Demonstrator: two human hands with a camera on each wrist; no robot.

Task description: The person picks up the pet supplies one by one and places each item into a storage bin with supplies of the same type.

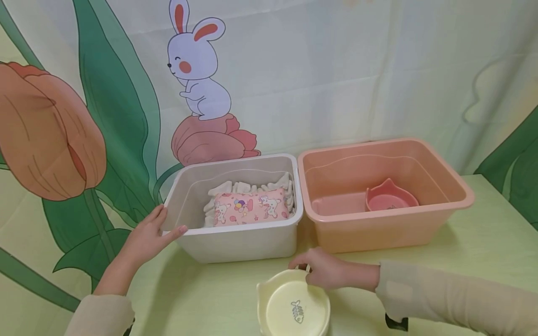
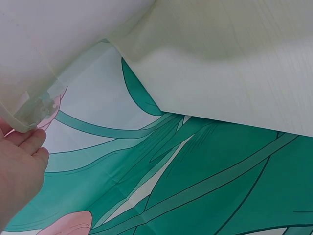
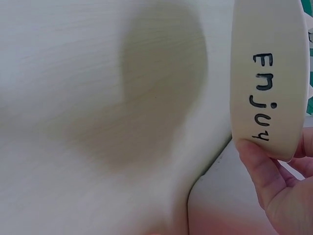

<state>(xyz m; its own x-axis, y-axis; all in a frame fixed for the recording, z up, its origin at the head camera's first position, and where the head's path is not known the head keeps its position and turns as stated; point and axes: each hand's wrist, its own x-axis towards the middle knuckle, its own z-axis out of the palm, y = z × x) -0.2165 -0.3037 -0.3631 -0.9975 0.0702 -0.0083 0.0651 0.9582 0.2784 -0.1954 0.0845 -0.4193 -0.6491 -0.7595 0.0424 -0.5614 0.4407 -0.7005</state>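
My right hand [image 1: 321, 269] pinches the far rim of a pale yellow cat-eared bowl [image 1: 273, 305] with a fish-bone drawing inside. In the right wrist view the bowl [image 3: 266, 78] stands on edge, "Enjoy" lettered on its side, and its shadow falls on the table. My left hand [image 1: 149, 235] grips the front left corner of a white plastic bin [image 1: 239, 245], thumb over the front rim. The left wrist view shows the fingers [image 2: 34, 142] bent at the rim. Inside the bin lies a pink cushion-like item [image 1: 252, 207] with cartoon prints, over whitish fabric-like pieces [image 1: 220, 188].
Close to the right of the white bin stands a peach-coloured bin [image 1: 378, 233] holding a pink cat-eared bowl [image 1: 391, 196]. Both bins stand on a pale green table [image 1: 201, 298]. A cloth backdrop [image 1: 315, 70] with a rabbit and tulips hangs behind.
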